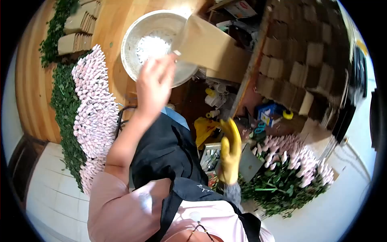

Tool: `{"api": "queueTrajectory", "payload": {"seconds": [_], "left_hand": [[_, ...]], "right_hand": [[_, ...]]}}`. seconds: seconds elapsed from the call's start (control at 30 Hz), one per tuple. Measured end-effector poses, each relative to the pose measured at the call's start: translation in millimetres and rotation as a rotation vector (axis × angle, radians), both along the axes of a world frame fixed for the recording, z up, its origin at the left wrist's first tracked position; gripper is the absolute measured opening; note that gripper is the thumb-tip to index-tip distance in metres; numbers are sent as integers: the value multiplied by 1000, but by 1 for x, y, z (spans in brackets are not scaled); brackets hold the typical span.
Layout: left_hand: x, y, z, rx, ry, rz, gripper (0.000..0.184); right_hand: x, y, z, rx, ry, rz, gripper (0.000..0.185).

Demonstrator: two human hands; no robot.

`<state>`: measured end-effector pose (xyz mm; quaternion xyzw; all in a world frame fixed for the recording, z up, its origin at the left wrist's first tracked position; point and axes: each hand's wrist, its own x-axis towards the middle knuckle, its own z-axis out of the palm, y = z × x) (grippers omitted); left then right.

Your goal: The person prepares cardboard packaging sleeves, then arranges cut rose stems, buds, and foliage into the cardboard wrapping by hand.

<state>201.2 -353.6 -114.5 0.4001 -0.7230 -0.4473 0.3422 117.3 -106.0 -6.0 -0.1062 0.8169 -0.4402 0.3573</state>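
Note:
My left hand [155,82] is bare and slightly blurred, reaching over the front rim of a large pale round tub [131,66]. Its fingers are bent together, with a small whitish bit [177,53] at the tips that I cannot make out. Just beside those fingertips is the edge of a brown cardboard sheet [215,46]; whether they touch it I cannot tell. Inside the tub shows a bright white ridged round shape [153,46]. My right hand [230,155] wears a yellow glove, fingers stretched out and thumb apart, near a grey flat panel [252,166], with nothing visible in it.
Pink-wrapped flower bunches [94,109] with green leaves line the left side; another pile [296,159] lies at right. Stacked cardboard pieces [302,60] fill the upper right. Near the table edge are a blue box [266,114], teal scissors [260,127] and a yellow bag [205,129].

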Motion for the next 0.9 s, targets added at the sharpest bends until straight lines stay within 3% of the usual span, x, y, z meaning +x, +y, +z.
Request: {"api": "queueTrajectory", "payload": {"seconds": [0.07, 0.1, 0.17, 0.23, 0.3, 0.4, 0.47, 0.53, 0.57, 0.6, 0.63, 0.7, 0.77, 0.8, 0.87, 0.9], "left_hand": [[4, 53, 48, -177, -51, -258, 29], [6, 83, 67, -279, -67, -383, 35], [11, 146, 84, -184, -78, -634, 48], [15, 196, 96, -105, -29, -716, 57], [30, 226, 107, 421, 100, -872, 60], [34, 212, 60, 1023, 228, -694, 53], [8, 165, 49, 1397, 264, -277, 80], [3, 94, 9, 1592, 290, -245, 100], [4, 63, -15, 1624, 224, -183, 96], [9, 11, -102, 1359, -36, -199, 84], [13, -36, -179, 1109, -325, -196, 73], [-3, -31, -47, 733, -813, -566, 53], [-16, 21, 85, 273, -702, -791, 50], [-27, 22, 125, 216, -899, -909, 57], [-46, 72, 240, -10, -936, -1288, 64], [-50, 80, 262, -188, -867, -1471, 63]], "right_hand": [[11, -16, -7, -421, -166, -66, 79], [17, -21, 0, -584, -300, -159, 77], [24, 41, -35, -283, -131, -115, 67], [22, 44, -8, -94, 89, -412, 37], [2, 75, 14, 46, 682, -150, 33], [-10, 95, 108, 39, 956, 256, 50], [0, 115, 124, 53, 983, 466, 52], [28, 124, 112, -29, 1030, 609, 38], [47, 127, 102, -31, 1058, 688, 34], [63, 130, 95, 14, 947, 833, 32], [69, 140, 99, -101, 833, 872, 35], [72, 163, 74, -477, 890, 597, 41], [42, 191, 87, -355, 657, 570, 54], [22, 206, 94, -435, 659, 460, 53], [-16, 233, 88, -706, 759, 159, 49], [-31, 247, 100, -612, 766, 163, 52]]}}
